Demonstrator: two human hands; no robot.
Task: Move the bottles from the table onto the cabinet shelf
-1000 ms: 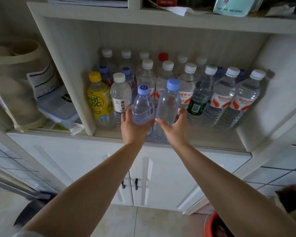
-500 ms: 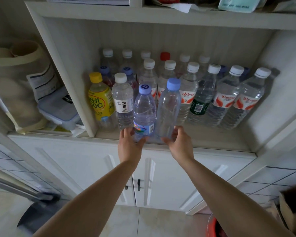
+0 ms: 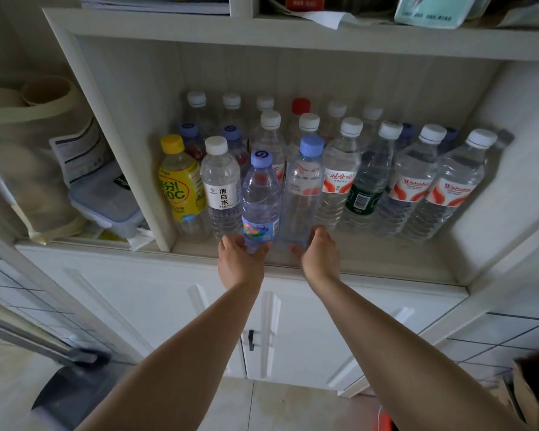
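Two bottles stand side by side at the front of the cabinet shelf (image 3: 386, 262). My left hand (image 3: 240, 261) grips the base of the purple-capped bottle (image 3: 260, 194) with a colourful label. The base of the taller, clear blue-capped bottle (image 3: 304, 185) sits between the thumb and fingers of my right hand (image 3: 319, 253). Behind and beside them stand several more bottles, among them a yellow drink bottle (image 3: 179, 181) and a white-capped water bottle (image 3: 221, 188). Both hands hide the bottoms of their bottles.
A divider panel (image 3: 128, 141) walls the shelf on the left; beyond it lie a plastic box (image 3: 106, 200) and a bag. White cabinet doors (image 3: 168, 309) are below. On the floor are a dustpan (image 3: 69, 390), a red bucket (image 3: 386, 421) and a cardboard box (image 3: 529, 390).
Both bottles came down from a raised position and now stand on the shelf's front. My hands slid from the bottles' middles to their bases.
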